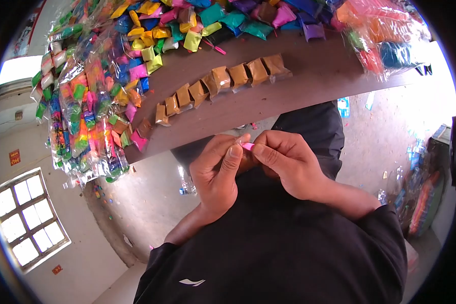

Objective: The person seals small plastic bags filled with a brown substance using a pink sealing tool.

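Note:
My left hand point(215, 175) and my right hand point(291, 164) meet in front of my chest, just off the table's near edge. Thumb and forefinger of my right hand pinch a small pink piece point(248, 146), whose exact kind I cannot make out. My left fingers are closed at its other end, where a bit of clear film seems to show between them. Beyond the hands, a slanting row of several small brown packets point(221, 78) in clear wrapping lies on the brown table point(309, 76).
Many colourful small packets point(192, 40) are heaped along the table's far side. Clear bags of coloured packets point(88, 116) lie at the left, and a larger bag point(385, 40) at the far right. A slim pink stick point(217, 48) rests near the heap. Plastic litter point(415, 154) is on the floor.

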The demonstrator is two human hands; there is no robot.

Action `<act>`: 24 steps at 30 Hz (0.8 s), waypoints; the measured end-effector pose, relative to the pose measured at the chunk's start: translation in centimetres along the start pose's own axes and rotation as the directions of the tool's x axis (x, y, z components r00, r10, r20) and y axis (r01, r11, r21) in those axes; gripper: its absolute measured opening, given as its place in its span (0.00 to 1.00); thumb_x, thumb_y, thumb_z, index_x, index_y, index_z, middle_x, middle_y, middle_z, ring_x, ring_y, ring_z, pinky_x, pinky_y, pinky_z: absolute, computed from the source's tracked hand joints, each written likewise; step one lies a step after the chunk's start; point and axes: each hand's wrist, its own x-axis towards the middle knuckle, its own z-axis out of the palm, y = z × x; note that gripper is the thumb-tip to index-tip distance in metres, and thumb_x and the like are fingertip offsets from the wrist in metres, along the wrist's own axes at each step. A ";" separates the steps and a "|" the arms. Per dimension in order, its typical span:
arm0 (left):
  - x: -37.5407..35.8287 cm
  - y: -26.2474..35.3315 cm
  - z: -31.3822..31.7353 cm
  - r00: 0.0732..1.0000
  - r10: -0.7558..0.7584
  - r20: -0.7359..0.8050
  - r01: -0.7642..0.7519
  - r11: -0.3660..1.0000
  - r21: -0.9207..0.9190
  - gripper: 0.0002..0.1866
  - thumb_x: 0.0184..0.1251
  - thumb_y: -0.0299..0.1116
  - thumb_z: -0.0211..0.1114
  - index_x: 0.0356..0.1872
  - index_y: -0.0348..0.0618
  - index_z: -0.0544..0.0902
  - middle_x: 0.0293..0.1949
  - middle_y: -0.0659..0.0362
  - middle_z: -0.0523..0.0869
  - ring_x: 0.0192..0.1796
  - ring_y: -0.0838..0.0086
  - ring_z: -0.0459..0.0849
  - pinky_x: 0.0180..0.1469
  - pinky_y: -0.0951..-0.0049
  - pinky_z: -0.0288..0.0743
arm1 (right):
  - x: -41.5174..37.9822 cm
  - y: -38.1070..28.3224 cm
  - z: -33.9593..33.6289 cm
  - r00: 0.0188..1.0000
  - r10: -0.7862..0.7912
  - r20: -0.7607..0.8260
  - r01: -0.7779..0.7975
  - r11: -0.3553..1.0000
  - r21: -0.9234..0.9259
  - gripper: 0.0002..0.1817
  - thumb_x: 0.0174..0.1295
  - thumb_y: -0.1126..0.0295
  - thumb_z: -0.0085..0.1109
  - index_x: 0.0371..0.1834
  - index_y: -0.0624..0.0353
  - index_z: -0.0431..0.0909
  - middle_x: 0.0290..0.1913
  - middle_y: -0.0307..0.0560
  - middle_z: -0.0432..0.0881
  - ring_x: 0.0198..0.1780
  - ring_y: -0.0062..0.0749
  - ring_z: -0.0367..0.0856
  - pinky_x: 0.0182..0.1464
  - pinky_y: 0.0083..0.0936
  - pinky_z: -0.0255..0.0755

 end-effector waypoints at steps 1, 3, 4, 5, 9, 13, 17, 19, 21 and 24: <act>0.0 0.1 -0.1 1.000 -0.016 0.011 0.016 1.000 -0.005 0.12 0.81 0.26 0.63 0.54 0.28 0.87 0.45 0.56 0.87 0.40 0.82 0.81 0.43 0.83 0.72 | 0.1 -0.1 -0.2 0.999 0.027 0.022 -0.026 0.999 -0.038 0.15 0.81 0.66 0.54 0.33 0.60 0.75 0.25 0.30 0.71 0.28 0.12 0.66 0.30 0.17 0.60; 0.1 0.2 -0.1 0.999 -0.034 0.026 0.035 0.999 -0.007 0.12 0.81 0.26 0.62 0.54 0.28 0.87 0.45 0.56 0.86 0.40 0.83 0.81 0.42 0.83 0.72 | 0.2 -0.3 -0.4 0.998 0.055 0.042 -0.052 0.996 -0.073 0.15 0.81 0.66 0.54 0.33 0.61 0.75 0.25 0.31 0.71 0.28 0.12 0.66 0.30 0.17 0.60; 0.0 0.3 0.0 0.998 -0.050 0.027 0.051 0.998 -0.034 0.12 0.81 0.26 0.62 0.55 0.28 0.87 0.46 0.56 0.86 0.40 0.83 0.80 0.42 0.83 0.72 | 0.2 -0.5 -0.5 0.996 0.077 0.045 -0.074 0.994 -0.075 0.15 0.81 0.65 0.54 0.33 0.60 0.75 0.24 0.31 0.71 0.27 0.12 0.65 0.30 0.17 0.59; 0.1 0.4 0.0 0.998 -0.065 0.028 0.066 0.996 -0.060 0.12 0.81 0.26 0.62 0.55 0.28 0.87 0.47 0.56 0.86 0.40 0.83 0.80 0.41 0.83 0.72 | 0.3 -0.7 -0.5 0.994 0.100 0.048 -0.096 0.992 -0.077 0.16 0.81 0.65 0.54 0.33 0.60 0.75 0.24 0.31 0.70 0.26 0.12 0.65 0.29 0.17 0.58; 0.2 0.5 0.0 0.996 -0.080 0.044 0.085 0.989 -0.121 0.12 0.81 0.26 0.62 0.55 0.28 0.87 0.48 0.56 0.85 0.41 0.83 0.81 0.43 0.83 0.72 | 0.3 -1.2 -0.8 0.946 0.304 0.116 -0.322 0.923 0.209 0.15 0.81 0.65 0.54 0.35 0.60 0.76 0.24 0.30 0.70 0.26 0.11 0.64 0.28 0.16 0.56; 0.1 -0.1 0.8 0.996 -0.065 -0.067 0.065 0.998 0.005 0.12 0.80 0.30 0.63 0.47 0.28 0.88 0.39 0.62 0.82 0.34 0.84 0.71 0.37 0.80 0.61 | 0.4 0.0 0.9 0.991 0.136 0.006 -0.132 0.949 0.286 0.12 0.81 0.66 0.53 0.38 0.59 0.77 0.25 0.29 0.70 0.25 0.11 0.63 0.27 0.16 0.54; 0.3 0.2 0.2 0.980 -0.192 -0.045 0.186 0.976 -0.112 0.11 0.81 0.29 0.61 0.46 0.29 0.86 0.37 0.62 0.82 0.34 0.83 0.74 0.36 0.79 0.65 | 0.0 0.2 0.8 0.996 -0.082 -0.046 0.085 0.993 0.084 0.11 0.81 0.68 0.54 0.39 0.61 0.77 0.26 0.31 0.70 0.26 0.12 0.64 0.28 0.18 0.58; 0.2 0.2 -0.7 0.973 -0.228 -0.020 0.222 0.961 -0.165 0.13 0.83 0.31 0.60 0.47 0.28 0.86 0.41 0.59 0.84 0.39 0.81 0.78 0.42 0.79 0.70 | 0.3 0.6 0.3 0.989 -0.135 -0.066 0.125 0.983 -0.137 0.11 0.81 0.68 0.54 0.40 0.62 0.78 0.26 0.33 0.71 0.28 0.12 0.66 0.29 0.19 0.61; 0.5 0.6 -0.5 0.968 -0.249 -0.027 0.239 0.950 -0.201 0.17 0.84 0.35 0.60 0.48 0.27 0.87 0.45 0.55 0.87 0.43 0.80 0.83 0.46 0.80 0.74 | 0.5 0.3 -0.5 0.975 -0.206 -0.078 0.151 0.882 -0.446 0.11 0.80 0.69 0.55 0.41 0.65 0.82 0.26 0.44 0.75 0.29 0.22 0.75 0.34 0.26 0.69; 0.7 1.5 -0.7 0.965 -0.259 -0.034 0.246 0.945 -0.215 0.14 0.84 0.32 0.58 0.52 0.30 0.85 0.38 0.57 0.87 0.34 0.76 0.81 0.45 0.75 0.79 | 0.5 -1.6 -1.1 0.918 -0.393 0.053 0.324 0.665 -0.674 0.12 0.78 0.70 0.56 0.40 0.66 0.83 0.27 0.51 0.78 0.29 0.39 0.78 0.34 0.33 0.70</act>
